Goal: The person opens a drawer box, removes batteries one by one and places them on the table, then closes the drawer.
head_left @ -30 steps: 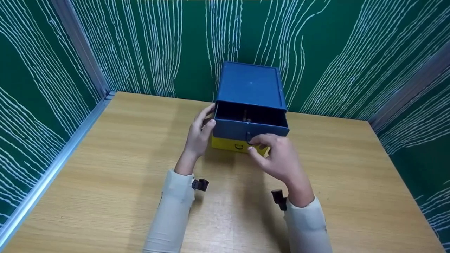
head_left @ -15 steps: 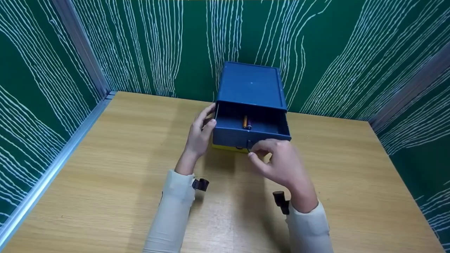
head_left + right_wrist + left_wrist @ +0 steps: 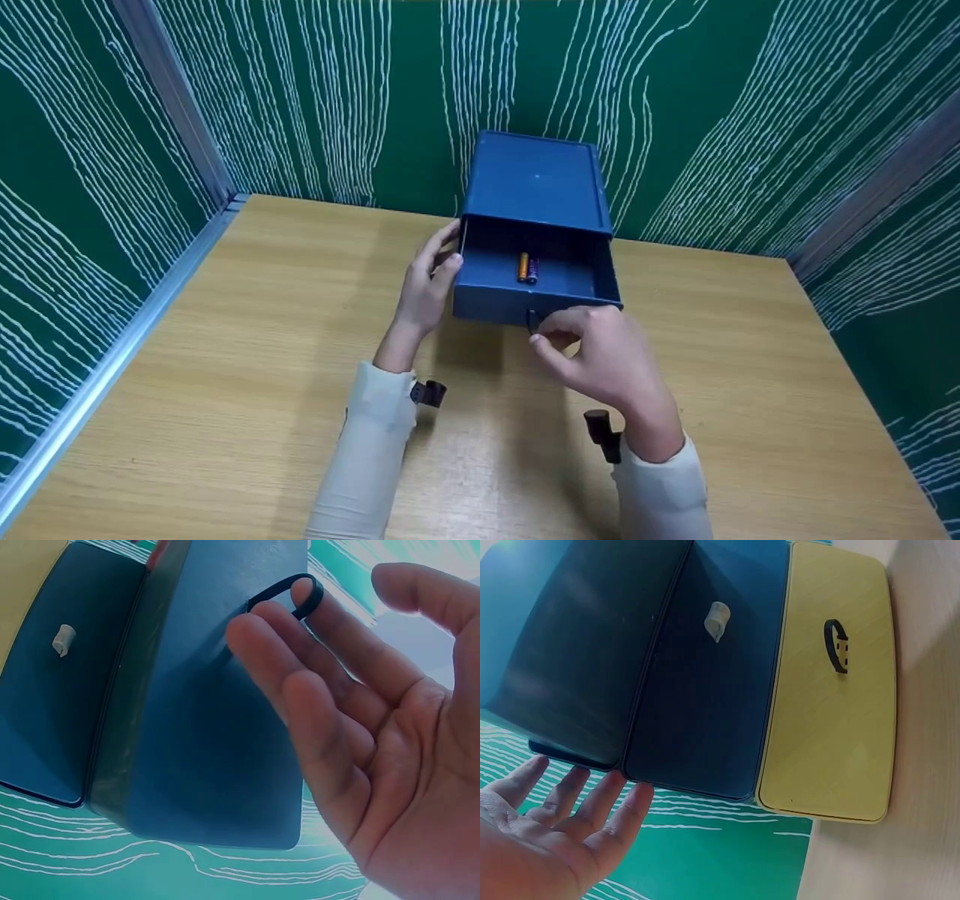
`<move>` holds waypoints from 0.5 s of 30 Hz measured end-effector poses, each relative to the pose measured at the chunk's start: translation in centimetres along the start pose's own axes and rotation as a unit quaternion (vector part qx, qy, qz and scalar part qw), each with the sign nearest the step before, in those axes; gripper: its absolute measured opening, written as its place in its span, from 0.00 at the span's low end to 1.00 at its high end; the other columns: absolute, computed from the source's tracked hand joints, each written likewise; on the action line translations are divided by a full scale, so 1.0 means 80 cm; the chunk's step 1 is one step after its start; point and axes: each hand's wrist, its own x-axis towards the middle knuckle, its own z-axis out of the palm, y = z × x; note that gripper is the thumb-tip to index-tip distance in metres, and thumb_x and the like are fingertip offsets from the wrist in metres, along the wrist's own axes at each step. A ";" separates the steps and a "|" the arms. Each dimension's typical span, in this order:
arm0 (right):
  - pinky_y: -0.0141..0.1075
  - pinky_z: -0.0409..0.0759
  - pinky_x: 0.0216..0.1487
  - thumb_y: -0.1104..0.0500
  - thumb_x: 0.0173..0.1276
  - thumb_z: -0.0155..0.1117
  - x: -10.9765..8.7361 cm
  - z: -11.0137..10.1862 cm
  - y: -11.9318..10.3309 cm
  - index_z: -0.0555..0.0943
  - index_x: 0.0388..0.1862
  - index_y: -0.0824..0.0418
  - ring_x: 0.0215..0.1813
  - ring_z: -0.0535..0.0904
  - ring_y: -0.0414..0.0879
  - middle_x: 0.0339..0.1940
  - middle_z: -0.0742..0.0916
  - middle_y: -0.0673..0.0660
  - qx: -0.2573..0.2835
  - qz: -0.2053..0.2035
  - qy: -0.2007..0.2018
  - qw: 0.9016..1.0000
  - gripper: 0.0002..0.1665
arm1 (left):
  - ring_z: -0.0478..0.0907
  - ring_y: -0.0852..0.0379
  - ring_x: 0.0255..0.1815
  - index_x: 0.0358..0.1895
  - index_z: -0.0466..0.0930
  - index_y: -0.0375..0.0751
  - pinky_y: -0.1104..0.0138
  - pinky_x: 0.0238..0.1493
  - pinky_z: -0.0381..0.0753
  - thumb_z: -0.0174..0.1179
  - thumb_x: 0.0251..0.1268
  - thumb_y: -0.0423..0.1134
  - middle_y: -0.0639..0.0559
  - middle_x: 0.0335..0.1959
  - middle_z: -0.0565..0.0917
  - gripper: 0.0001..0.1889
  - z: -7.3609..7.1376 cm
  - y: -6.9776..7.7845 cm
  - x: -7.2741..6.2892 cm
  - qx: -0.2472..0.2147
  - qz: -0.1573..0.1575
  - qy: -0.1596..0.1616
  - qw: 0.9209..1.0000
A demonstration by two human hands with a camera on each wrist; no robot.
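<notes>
A blue drawer cabinet [image 3: 536,180] stands at the back of the table, its top drawer [image 3: 491,304] pulled out. Inside lie an orange battery [image 3: 523,267] and a purple battery [image 3: 533,270], side by side. My right hand [image 3: 604,352] is at the drawer's black loop handle [image 3: 320,596], with a finger hooked through it in the right wrist view. My left hand [image 3: 426,289] rests against the cabinet's left side, fingers extended. In the left wrist view those fingertips [image 3: 637,799] lie along the cabinet's edge.
Below are a second blue drawer [image 3: 697,712] with a small white stub [image 3: 717,619] and a yellow drawer [image 3: 832,727] with a black handle [image 3: 830,649]. Green walls [image 3: 412,97] with white wavy lines enclose the wooden table [image 3: 225,337] behind and on both sides.
My right hand has drawn the top drawer outward, toward me. Both batteries have come into full view, and the yellow front is now hidden in the head view. My left hand has stayed put.
</notes>
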 end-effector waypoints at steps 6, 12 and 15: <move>0.33 0.80 0.35 0.52 0.61 0.65 -0.002 -0.001 -0.001 0.87 0.27 0.53 0.29 0.81 0.36 0.25 0.87 0.44 0.000 -0.006 -0.004 1.000 0.08 | 0.67 0.49 0.67 0.72 0.62 0.46 0.52 0.69 0.63 0.45 0.65 0.53 0.47 0.71 0.67 0.32 0.001 -0.001 0.000 -0.006 -0.001 0.002 1.000; 0.33 0.80 0.34 0.52 0.60 0.66 -0.003 -0.004 -0.003 0.86 0.25 0.52 0.28 0.79 0.33 0.23 0.86 0.42 -0.009 -0.020 -0.001 1.000 0.07 | 0.67 0.47 0.67 0.72 0.61 0.44 0.51 0.67 0.65 0.45 0.65 0.51 0.45 0.70 0.67 0.33 0.001 -0.001 0.000 -0.012 0.002 -0.001 1.000; 0.32 0.79 0.33 0.52 0.59 0.66 -0.005 -0.005 -0.004 0.85 0.24 0.51 0.28 0.78 0.32 0.23 0.85 0.42 -0.013 -0.025 -0.004 1.000 0.07 | 0.67 0.47 0.67 0.72 0.61 0.44 0.51 0.67 0.66 0.46 0.65 0.52 0.45 0.70 0.66 0.33 0.002 0.000 0.001 -0.013 -0.001 -0.003 1.000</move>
